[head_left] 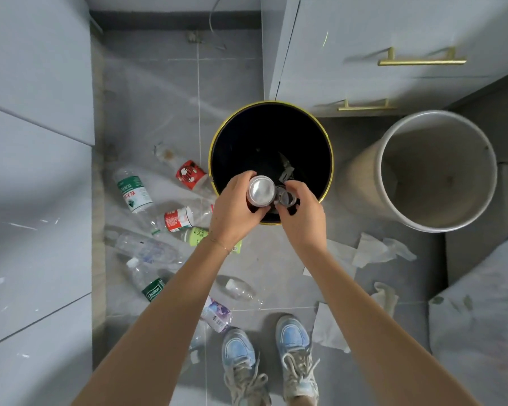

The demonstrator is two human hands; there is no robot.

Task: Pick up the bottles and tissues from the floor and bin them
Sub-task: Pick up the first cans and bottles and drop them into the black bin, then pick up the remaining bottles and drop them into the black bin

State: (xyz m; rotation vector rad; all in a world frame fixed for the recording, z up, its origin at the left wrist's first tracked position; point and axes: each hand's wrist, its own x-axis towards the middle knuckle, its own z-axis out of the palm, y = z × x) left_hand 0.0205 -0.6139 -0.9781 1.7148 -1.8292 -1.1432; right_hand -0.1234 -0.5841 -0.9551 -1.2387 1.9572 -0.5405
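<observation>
A black bin [217, 148] with a gold rim stands on the grey tile floor. Both hands hover over its near edge. My left hand [232, 209] grips a silver-ended can [261, 190], seen end on. My right hand [304, 218] holds a small clear bottle [285, 197], also end on. Crumpled scraps lie at the bin's bottom. Several empty plastic bottles lie on the floor to the left, among them a green-labelled one [132, 190] and a red-labelled one [179, 218]. White tissues [370, 249] lie on the floor to the right, and another tissue [330, 328] lies by my shoes.
A white empty bin [393, 197] stands right of the black one. Grey cabinets with gold handles [421, 61] rise behind, and a grey cabinet wall [35, 171] runs along the left. My blue shoes [294, 341] stand below the bins. A small clear bottle [241, 288] lies between my forearms.
</observation>
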